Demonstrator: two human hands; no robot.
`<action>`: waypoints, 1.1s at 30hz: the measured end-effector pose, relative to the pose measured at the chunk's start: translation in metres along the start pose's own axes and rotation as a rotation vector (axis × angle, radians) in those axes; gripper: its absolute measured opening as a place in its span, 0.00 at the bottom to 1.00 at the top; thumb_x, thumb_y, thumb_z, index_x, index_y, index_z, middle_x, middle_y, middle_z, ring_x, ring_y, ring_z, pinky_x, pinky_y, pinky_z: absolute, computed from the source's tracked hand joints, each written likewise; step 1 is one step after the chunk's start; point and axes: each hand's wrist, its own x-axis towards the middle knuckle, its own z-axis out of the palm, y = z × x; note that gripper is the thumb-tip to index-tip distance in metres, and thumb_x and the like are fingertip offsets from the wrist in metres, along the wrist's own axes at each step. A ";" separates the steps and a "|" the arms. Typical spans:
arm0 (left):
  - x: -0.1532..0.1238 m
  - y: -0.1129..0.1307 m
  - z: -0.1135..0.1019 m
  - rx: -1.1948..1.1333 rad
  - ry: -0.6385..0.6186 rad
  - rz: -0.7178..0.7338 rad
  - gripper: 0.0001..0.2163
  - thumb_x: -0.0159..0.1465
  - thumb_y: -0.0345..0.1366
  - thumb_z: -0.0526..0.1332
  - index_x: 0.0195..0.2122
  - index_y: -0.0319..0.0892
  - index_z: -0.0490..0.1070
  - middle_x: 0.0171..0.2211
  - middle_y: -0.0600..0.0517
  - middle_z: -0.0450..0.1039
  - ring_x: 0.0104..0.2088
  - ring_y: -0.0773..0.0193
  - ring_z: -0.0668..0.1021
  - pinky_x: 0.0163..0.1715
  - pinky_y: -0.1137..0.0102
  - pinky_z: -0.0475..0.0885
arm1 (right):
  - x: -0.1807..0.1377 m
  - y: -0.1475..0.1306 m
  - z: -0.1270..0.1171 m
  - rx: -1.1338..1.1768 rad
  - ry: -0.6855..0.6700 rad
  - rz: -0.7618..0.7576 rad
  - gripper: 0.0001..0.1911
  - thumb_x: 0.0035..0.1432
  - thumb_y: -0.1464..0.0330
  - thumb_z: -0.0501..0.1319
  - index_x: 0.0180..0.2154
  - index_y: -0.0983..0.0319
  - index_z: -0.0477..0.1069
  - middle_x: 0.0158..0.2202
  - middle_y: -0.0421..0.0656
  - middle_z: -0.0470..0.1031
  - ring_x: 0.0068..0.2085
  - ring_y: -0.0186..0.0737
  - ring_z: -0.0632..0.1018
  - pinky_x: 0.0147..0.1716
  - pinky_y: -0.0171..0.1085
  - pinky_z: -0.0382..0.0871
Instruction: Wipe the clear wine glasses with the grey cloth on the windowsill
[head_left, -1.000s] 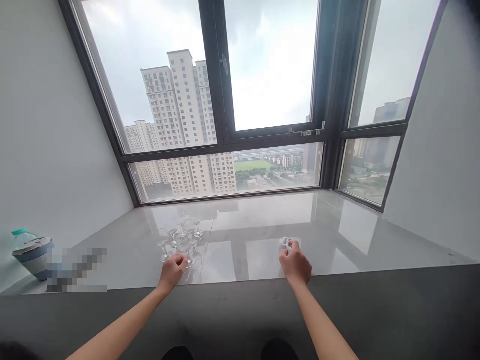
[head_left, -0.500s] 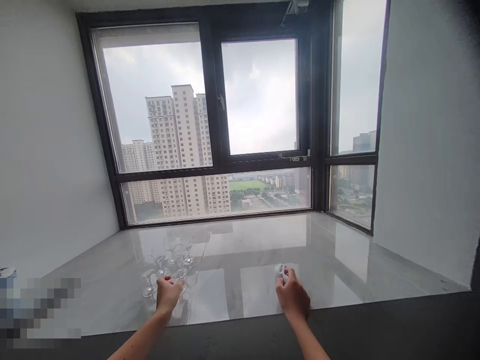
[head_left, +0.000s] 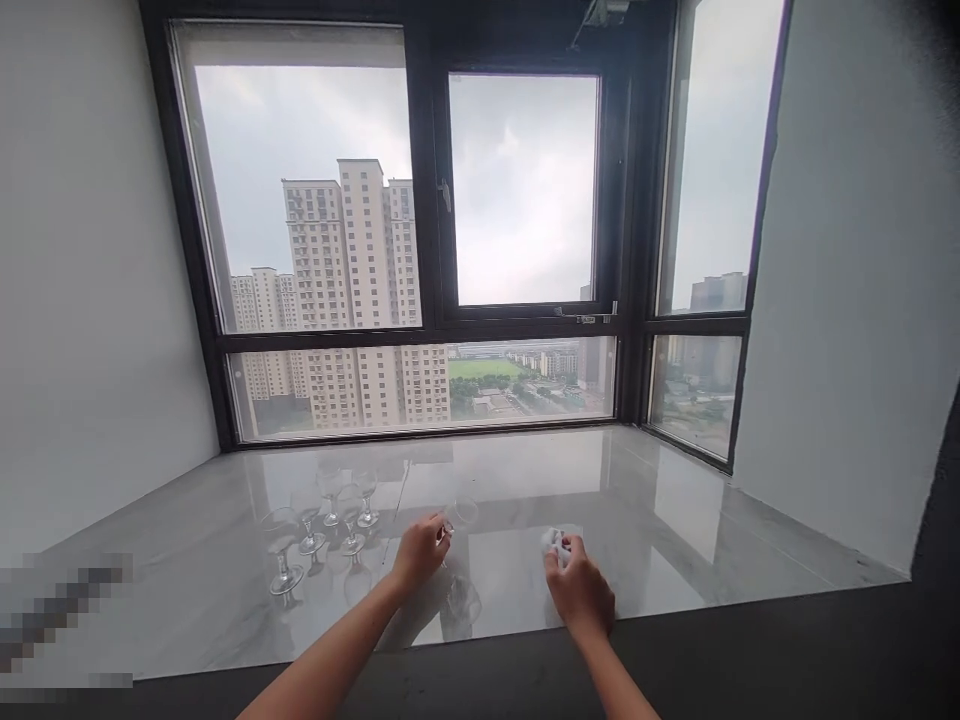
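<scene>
My left hand [head_left: 421,550] is closed around the stem end of a clear wine glass [head_left: 466,512]. The glass is tilted, its faint bowl pointing right towards the other hand, and it appears held off the glossy sill. A white crumpled cloth [head_left: 553,546] is bunched in the fingers of my right hand [head_left: 582,588], to the right of the glass and apart from it. Left of my left hand, several clear stemmed glasses [head_left: 283,575] stand upright in a loose group.
The grey tiled sill [head_left: 517,590] reflects the window light, and its front edge runs just below my hands. Behind it rises a dark window frame [head_left: 435,338]. White walls [head_left: 840,300] close in both sides. A blurred patch covers the lower left.
My left hand has moved right, away from the group of glasses, carrying one glass with it. My right hand stays nearly in place with the cloth. The view has shifted slightly.
</scene>
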 end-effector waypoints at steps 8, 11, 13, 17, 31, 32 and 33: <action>0.016 0.002 0.023 -0.045 0.153 -0.092 0.09 0.63 0.31 0.52 0.34 0.43 0.72 0.31 0.51 0.71 0.32 0.63 0.74 0.35 0.70 0.63 | 0.009 0.001 0.005 -0.087 -0.083 -0.013 0.24 0.58 0.56 0.55 0.54 0.55 0.63 0.46 0.47 0.77 0.45 0.51 0.78 0.36 0.41 0.65; 0.015 -0.002 0.022 -0.060 0.181 -0.131 0.09 0.63 0.30 0.53 0.36 0.44 0.73 0.32 0.51 0.72 0.33 0.63 0.74 0.35 0.70 0.64 | 0.012 0.004 0.005 -0.095 -0.121 -0.018 0.24 0.56 0.61 0.55 0.55 0.54 0.63 0.46 0.47 0.77 0.46 0.52 0.78 0.37 0.41 0.66; 0.017 -0.001 0.022 -0.058 0.186 -0.139 0.09 0.63 0.30 0.53 0.37 0.43 0.73 0.34 0.50 0.73 0.34 0.63 0.75 0.36 0.70 0.65 | 0.017 0.006 0.005 -0.024 -0.154 -0.012 0.23 0.55 0.63 0.55 0.54 0.52 0.64 0.45 0.45 0.78 0.44 0.50 0.78 0.38 0.41 0.66; 0.019 0.002 0.024 -0.022 0.156 -0.143 0.10 0.64 0.30 0.53 0.38 0.43 0.74 0.36 0.49 0.74 0.36 0.62 0.76 0.36 0.69 0.65 | 0.035 -0.010 0.012 0.381 -0.065 -0.040 0.25 0.50 0.64 0.58 0.52 0.57 0.63 0.46 0.47 0.75 0.44 0.47 0.77 0.39 0.38 0.68; 0.027 -0.001 0.038 0.263 0.120 -0.185 0.08 0.64 0.28 0.53 0.39 0.41 0.72 0.39 0.45 0.73 0.42 0.57 0.74 0.38 0.66 0.66 | 0.075 -0.088 0.101 0.980 -0.075 -0.148 0.33 0.44 0.62 0.62 0.53 0.57 0.59 0.43 0.43 0.71 0.35 0.39 0.73 0.34 0.38 0.69; 0.027 0.000 0.038 0.277 0.116 -0.201 0.09 0.64 0.27 0.53 0.39 0.41 0.72 0.39 0.45 0.72 0.42 0.58 0.74 0.38 0.66 0.66 | 0.074 -0.086 0.100 1.002 -0.097 -0.138 0.33 0.43 0.63 0.63 0.53 0.57 0.59 0.43 0.43 0.71 0.36 0.39 0.73 0.34 0.38 0.69; 0.026 0.000 0.038 0.289 0.114 -0.218 0.09 0.63 0.25 0.53 0.38 0.41 0.72 0.39 0.46 0.72 0.43 0.58 0.73 0.38 0.67 0.66 | 0.073 -0.086 0.099 1.031 -0.126 -0.123 0.33 0.42 0.63 0.63 0.52 0.57 0.59 0.43 0.43 0.71 0.36 0.39 0.73 0.34 0.38 0.69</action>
